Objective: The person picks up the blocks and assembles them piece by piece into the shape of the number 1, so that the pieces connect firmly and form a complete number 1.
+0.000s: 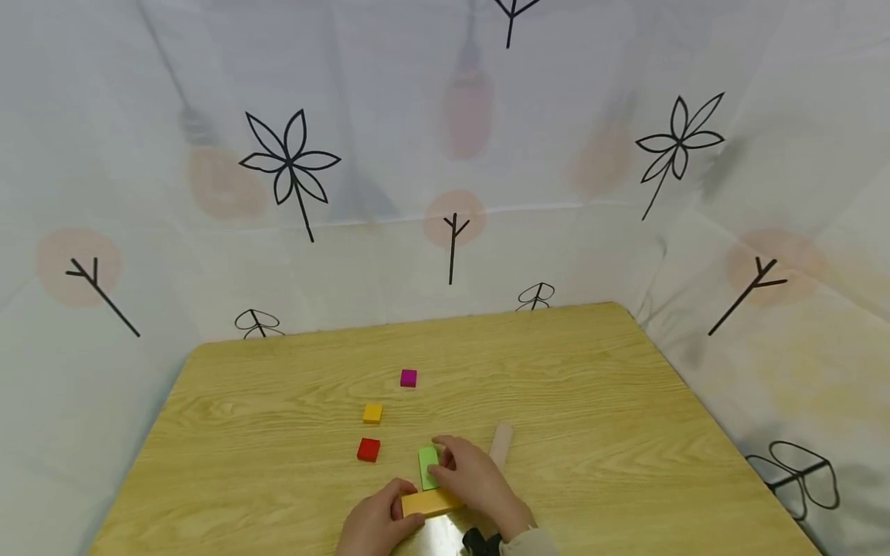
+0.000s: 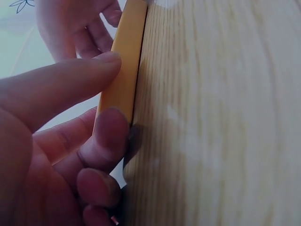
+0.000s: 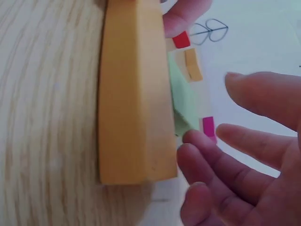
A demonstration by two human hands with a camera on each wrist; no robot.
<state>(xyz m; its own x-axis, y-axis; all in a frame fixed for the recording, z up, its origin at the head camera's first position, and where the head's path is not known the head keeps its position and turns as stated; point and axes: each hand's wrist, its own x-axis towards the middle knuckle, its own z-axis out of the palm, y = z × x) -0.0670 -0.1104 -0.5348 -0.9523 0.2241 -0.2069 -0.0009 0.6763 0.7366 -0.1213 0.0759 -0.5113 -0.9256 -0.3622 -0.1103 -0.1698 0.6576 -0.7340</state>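
Observation:
My left hand (image 1: 378, 519) pinches the left end of a long yellow-orange block (image 1: 426, 504) lying along the near part of the table. In the left wrist view, the thumb (image 2: 101, 70) presses one face while curled fingers meet the other side. Just beyond it lies a light green flat block (image 1: 426, 462), its end close to the orange one. Over the green block and the orange block's right end hovers my right hand (image 1: 480, 480), with relaxed, spread fingers. The right wrist view shows thumb and fingers apart, fingertips beside the green block (image 3: 182, 101) and nothing between them.
A pale wooden stick (image 1: 501, 444) lies partly under the right hand. Left of the green block are small red (image 1: 368, 449), yellow (image 1: 372, 413) and magenta (image 1: 409, 378) blocks. The wood-grain table (image 1: 570, 386) meets a printed white cloth (image 1: 389, 262) behind.

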